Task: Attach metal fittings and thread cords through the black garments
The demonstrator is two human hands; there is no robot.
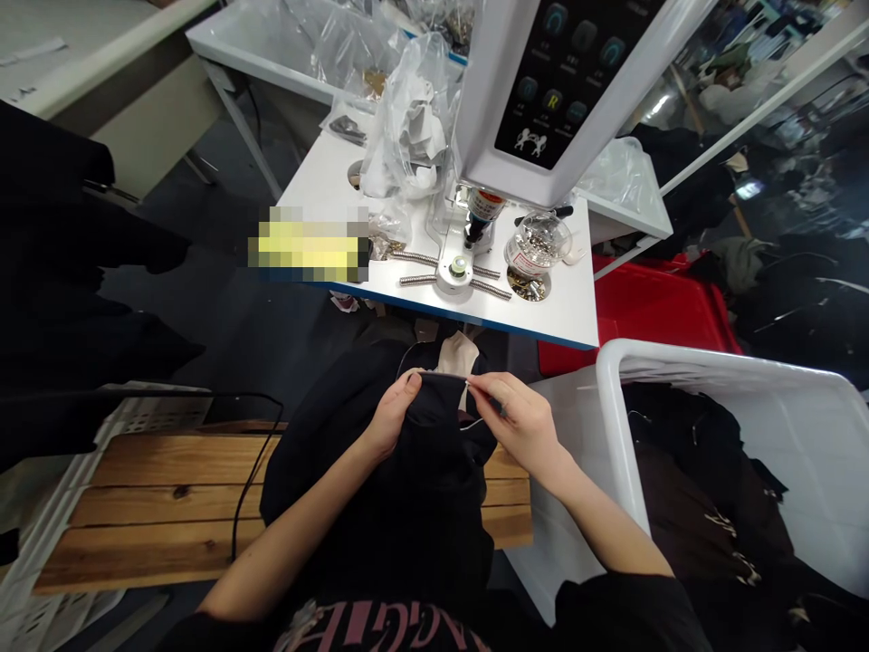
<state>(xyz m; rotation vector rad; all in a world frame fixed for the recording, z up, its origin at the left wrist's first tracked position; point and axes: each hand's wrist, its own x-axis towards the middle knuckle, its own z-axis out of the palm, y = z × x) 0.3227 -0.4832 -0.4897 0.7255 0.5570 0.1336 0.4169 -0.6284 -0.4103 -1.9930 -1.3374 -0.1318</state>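
A black garment (434,426) lies over my lap, its upper edge pulled straight between my two hands. My left hand (392,412) pinches that edge with the thumb on top. At the other end of the edge, my right hand (517,418) pinches the cloth near a thin white cord, with thumb and forefinger together. A pale cream piece of cloth (459,353) shows just behind the stretched edge. Beyond my hands stands a white press machine (536,100) with a round lower die (457,266) and coiled springs on its small table.
On the white table (434,306) are a clear tub of small metal parts (539,244) and a plastic bag with white scraps (414,127). A white bin of dark garments (621,362) stands at my right, a red bin (652,308) behind it. I sit on a wooden bench (163,507).
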